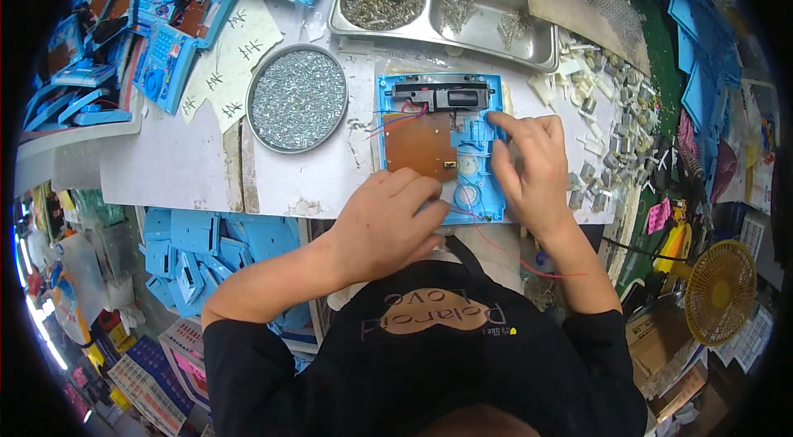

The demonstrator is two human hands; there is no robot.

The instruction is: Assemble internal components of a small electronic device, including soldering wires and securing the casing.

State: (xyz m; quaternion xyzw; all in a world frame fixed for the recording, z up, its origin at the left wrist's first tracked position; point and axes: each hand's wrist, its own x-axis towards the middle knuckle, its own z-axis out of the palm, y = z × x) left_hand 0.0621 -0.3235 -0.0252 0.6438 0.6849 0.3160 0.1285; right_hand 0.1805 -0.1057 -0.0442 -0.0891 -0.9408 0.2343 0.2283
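In front of me on the table lies a blue plastic housing, its inside facing up. A brown circuit board covers its left half, and a black module spans the top end, with thin red and blue wires beside it. My left hand is curled over the housing's lower left corner, closed; its fingers hide whatever they pinch. A red wire trails from near those fingertips toward the lower right. At the housing's right edge, my right hand touches it with thumb and index finger spread apart.
Left of the housing stands a round tray full of small screws. Behind is a metal tray with small metal parts. Small white and metal parts lie scattered right. Blue housings pile up far left, and more blue parts sit below the table edge.
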